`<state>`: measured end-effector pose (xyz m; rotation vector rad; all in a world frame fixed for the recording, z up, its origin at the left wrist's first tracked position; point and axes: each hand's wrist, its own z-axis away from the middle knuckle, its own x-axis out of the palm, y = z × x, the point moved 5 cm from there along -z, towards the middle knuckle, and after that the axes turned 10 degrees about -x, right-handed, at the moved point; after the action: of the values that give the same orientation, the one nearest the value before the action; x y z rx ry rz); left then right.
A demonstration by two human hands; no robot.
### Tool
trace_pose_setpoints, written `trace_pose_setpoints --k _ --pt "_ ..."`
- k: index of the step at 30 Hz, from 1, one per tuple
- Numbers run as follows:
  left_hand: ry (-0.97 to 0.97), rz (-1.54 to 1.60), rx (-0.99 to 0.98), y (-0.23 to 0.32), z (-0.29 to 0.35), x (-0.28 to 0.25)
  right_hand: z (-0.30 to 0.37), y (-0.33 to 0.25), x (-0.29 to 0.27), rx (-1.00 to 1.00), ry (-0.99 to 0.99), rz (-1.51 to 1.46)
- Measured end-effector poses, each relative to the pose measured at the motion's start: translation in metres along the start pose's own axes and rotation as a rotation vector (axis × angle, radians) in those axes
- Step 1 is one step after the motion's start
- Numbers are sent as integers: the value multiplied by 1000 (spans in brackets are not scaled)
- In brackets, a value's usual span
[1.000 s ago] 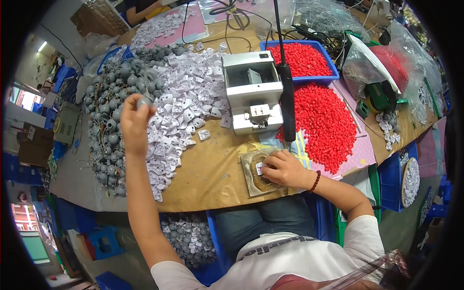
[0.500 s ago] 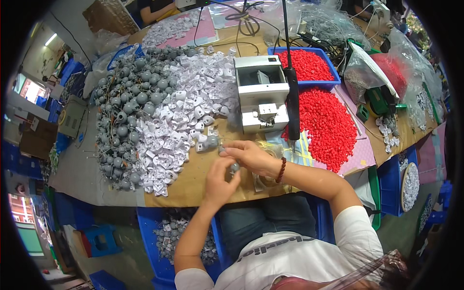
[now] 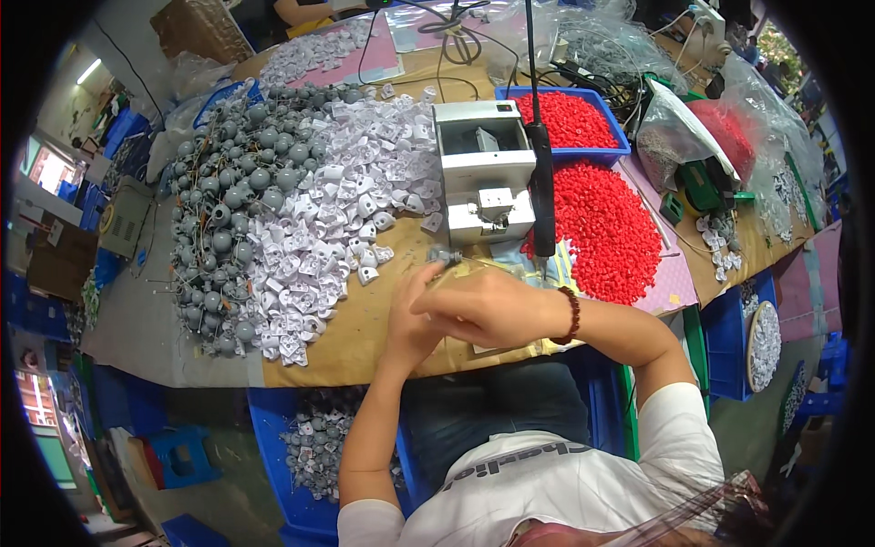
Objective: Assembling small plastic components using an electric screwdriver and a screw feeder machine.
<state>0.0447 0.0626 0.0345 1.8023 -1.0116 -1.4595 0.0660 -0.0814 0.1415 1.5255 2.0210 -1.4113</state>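
My left hand (image 3: pixel 410 319) is closed near the table's front edge, with a small grey rounded part (image 3: pixel 445 257) at its fingertips. Over and beside it is my right hand (image 3: pixel 497 308), its fingers curled in and partly smeared by motion; what they pinch, if anything, is hidden. Just beyond both hands stands a white machine with an open top (image 3: pixel 485 173). A long black electric screwdriver (image 3: pixel 541 191) hangs upright along its right side. To the left lies a heap of white plastic caps (image 3: pixel 310 264), against a pile of grey balls with wires (image 3: pixel 228 210).
Red small parts (image 3: pixel 606 237) lie heaped right of the machine, below a blue tray (image 3: pixel 565 153) of more. Clear bags (image 3: pixel 674 146) and cables crowd the far right. Under the table edge, a blue bin (image 3: pixel 273 438) holds grey and white parts.
My right hand has drawn nearer and across my left, its fingers now curled. The grey and white piece lying beyond the hands has left its spot; a grey part is at my left fingertips.
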Motion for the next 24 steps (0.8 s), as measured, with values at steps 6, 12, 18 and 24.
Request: trace_pose_setpoints --k 6,12,18,24 --pt "-218 420 -355 6 15 3 40 23 -38 209 168 -58" --pt "-250 586 -377 21 51 14 111 46 -13 551 57 -277" --pt "-217 225 -262 20 66 40 134 52 20 338 65 30" --pt "-93 99 -291 7 59 42 139 58 23 357 109 -39"
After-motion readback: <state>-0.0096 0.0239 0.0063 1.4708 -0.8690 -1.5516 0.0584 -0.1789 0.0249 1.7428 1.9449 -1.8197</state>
